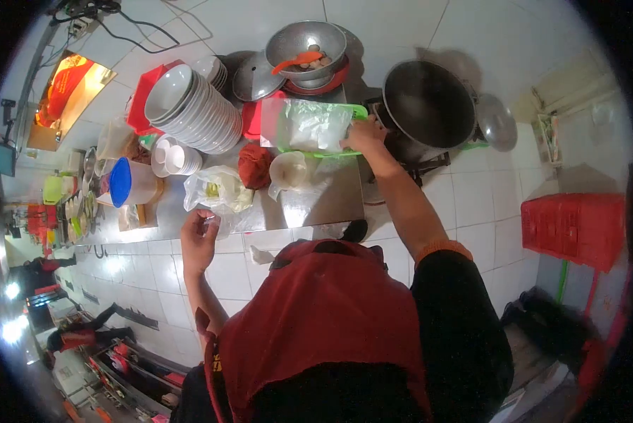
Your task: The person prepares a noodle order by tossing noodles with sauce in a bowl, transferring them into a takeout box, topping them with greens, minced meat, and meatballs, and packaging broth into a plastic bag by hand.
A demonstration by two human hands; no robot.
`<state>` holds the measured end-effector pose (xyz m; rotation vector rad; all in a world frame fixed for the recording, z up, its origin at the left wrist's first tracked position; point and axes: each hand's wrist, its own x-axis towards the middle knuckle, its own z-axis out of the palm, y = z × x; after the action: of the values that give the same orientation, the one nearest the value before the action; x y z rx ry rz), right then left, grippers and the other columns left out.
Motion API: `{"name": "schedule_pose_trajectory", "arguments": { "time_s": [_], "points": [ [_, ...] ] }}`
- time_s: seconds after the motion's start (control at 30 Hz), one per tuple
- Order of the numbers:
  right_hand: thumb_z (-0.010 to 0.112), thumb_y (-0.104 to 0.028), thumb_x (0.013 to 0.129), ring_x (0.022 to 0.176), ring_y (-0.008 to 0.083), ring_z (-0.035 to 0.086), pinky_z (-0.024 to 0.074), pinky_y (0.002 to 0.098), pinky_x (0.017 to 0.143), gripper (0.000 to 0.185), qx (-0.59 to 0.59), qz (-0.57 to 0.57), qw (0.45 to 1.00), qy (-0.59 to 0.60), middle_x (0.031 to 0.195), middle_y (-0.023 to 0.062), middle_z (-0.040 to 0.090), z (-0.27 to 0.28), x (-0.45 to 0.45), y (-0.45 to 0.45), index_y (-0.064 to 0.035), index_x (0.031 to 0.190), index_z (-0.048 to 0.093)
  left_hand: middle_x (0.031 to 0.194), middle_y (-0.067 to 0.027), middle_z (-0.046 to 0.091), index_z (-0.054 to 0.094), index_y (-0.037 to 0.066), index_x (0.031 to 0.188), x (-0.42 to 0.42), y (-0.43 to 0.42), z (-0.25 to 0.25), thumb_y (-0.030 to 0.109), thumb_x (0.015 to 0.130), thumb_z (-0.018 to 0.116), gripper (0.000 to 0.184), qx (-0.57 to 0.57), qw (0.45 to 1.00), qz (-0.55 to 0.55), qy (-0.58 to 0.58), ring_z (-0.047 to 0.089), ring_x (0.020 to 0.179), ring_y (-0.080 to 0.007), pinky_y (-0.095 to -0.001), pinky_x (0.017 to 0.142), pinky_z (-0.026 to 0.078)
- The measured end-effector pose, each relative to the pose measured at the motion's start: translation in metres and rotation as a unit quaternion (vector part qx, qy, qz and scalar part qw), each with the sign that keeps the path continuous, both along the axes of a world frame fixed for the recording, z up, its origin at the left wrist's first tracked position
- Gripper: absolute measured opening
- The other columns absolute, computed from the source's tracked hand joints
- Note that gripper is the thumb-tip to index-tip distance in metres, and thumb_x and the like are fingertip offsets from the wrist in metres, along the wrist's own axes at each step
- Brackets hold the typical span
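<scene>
On steel table, in white-tiled kitchen

The metal table (242, 220) bears a tall stack of white bowls (198, 113); small white cups (177, 156); an open plastic bag (220, 189); a rust-red cloth (254, 166); a white tub (290, 171); a green tray (359, 111); a blue-lidded container (129, 182).

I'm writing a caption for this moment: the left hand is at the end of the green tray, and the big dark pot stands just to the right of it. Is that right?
Not quite: the head view shows the right hand at the end of the green tray. The big dark pot does stand just to its right.
</scene>
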<state>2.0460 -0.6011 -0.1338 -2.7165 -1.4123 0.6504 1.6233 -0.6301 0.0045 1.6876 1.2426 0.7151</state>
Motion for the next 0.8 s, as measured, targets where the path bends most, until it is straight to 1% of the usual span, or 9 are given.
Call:
{"name": "schedule_pose_trajectory", "arguments": {
  "time_s": [0.07,0.17,0.23,0.4,0.47,0.6,0.67,0.73,0.8],
  "points": [
    [0.073,-0.035,0.073,0.124,0.0398,0.043,0.0353,0.0536,0.096,0.059,0.013,0.022,1.000,-0.001,0.136,0.0135,0.043,0.002,-0.004,0.001,-0.0107,0.125,0.059,0.086,-0.0006,0.057,0.054,0.001,0.096,-0.004,-0.003,0.006,0.003,0.090,0.059,0.008,-0.014,1.000,0.019,0.013,0.053,0.078,-0.0067,-0.0213,0.071,0.044],
    [0.071,-0.037,0.076,0.125,0.0394,0.041,0.0331,0.0533,0.101,0.062,0.194,0.007,0.979,-0.066,0.133,0.0182,0.046,-0.019,-0.013,0.009,-0.0051,0.126,0.053,0.085,-0.0012,0.059,0.054,0.000,0.096,-0.012,-0.012,0.013,0.002,0.090,0.059,0.008,-0.031,0.997,0.051,0.038,0.054,0.079,-0.0069,-0.0212,0.071,0.044],
    [0.072,-0.035,0.077,0.119,0.0400,0.047,0.0367,0.0495,0.101,0.061,0.315,0.058,0.943,0.093,0.126,0.0252,0.051,-0.032,-0.016,0.018,0.0007,0.123,0.051,0.085,-0.0016,0.060,0.054,0.000,0.096,-0.020,-0.016,0.013,0.002,0.090,0.059,0.008,-0.034,0.996,0.060,0.051,0.055,0.079,-0.0072,-0.0212,0.071,0.045],
    [0.075,-0.026,0.074,0.100,0.0433,0.060,0.0479,0.0430,0.089,0.061,0.341,-0.083,0.922,0.164,0.119,0.0276,0.057,-0.075,-0.036,0.030,0.0032,0.121,0.050,0.087,-0.0026,0.060,0.055,-0.001,0.096,-0.029,0.005,0.003,0.001,0.090,0.059,0.008,-0.034,0.999,0.016,0.014,0.056,0.081,-0.0086,-0.0219,0.076,0.046],
    [0.075,-0.032,0.077,0.091,0.0423,0.063,0.0518,0.0410,0.080,0.070,0.274,0.032,0.918,0.284,0.121,0.0287,0.055,-0.113,-0.014,0.041,0.0037,0.127,0.043,0.089,-0.0030,0.060,0.055,-0.001,0.096,-0.029,0.022,0.002,0.001,0.089,0.059,0.008,-0.034,0.999,-0.001,-0.001,0.056,0.082,-0.0089,-0.0224,0.076,0.046],
    [0.074,-0.031,0.078,0.082,0.0373,0.066,0.0536,0.0385,0.074,0.059,0.321,-0.073,0.885,0.329,0.109,0.0277,0.061,-0.053,-0.001,0.032,0.0030,0.120,0.050,0.092,-0.0040,0.060,0.055,-0.001,0.096,-0.023,0.059,0.008,-0.001,0.089,0.058,0.007,-0.002,0.999,-0.051,-0.007,0.056,0.085,-0.0097,-0.0231,0.077,0.046],
    [0.073,-0.028,0.076,0.084,0.0349,0.066,0.0534,0.0372,0.076,0.046,0.327,-0.305,0.806,0.388,0.102,0.0261,0.064,0.025,-0.022,0.025,0.0036,0.106,0.060,0.092,-0.0034,0.060,0.055,-0.001,0.097,-0.015,0.079,0.008,-0.002,0.089,0.057,0.008,-0.014,0.998,-0.058,-0.012,0.056,0.085,-0.0097,-0.0230,0.077,0.046],
    [0.072,-0.026,0.073,0.086,0.0383,0.065,0.0532,0.0390,0.078,0.041,0.295,-0.281,0.843,0.350,0.104,0.0278,0.063,-0.004,-0.011,0.033,0.0055,0.098,0.063,0.091,-0.0023,0.061,0.056,0.000,0.097,-0.006,0.098,0.003,-0.004,0.087,0.056,0.011,0.016,0.995,-0.097,-0.034,0.056,0.083,-0.0086,-0.0216,0.075,0.045],
    [0.070,-0.027,0.074,0.086,0.0424,0.064,0.0528,0.0418,0.080,0.045,0.170,-0.020,0.966,0.196,0.108,0.0287,0.061,-0.034,0.010,0.034,0.0060,0.103,0.061,0.090,-0.0015,0.062,0.057,0.001,0.098,0.006,0.107,0.008,-0.005,0.086,0.056,0.013,-0.014,0.993,-0.109,-0.047,0.056,0.083,-0.0075,-0.0207,0.073,0.044]
  ]
}}
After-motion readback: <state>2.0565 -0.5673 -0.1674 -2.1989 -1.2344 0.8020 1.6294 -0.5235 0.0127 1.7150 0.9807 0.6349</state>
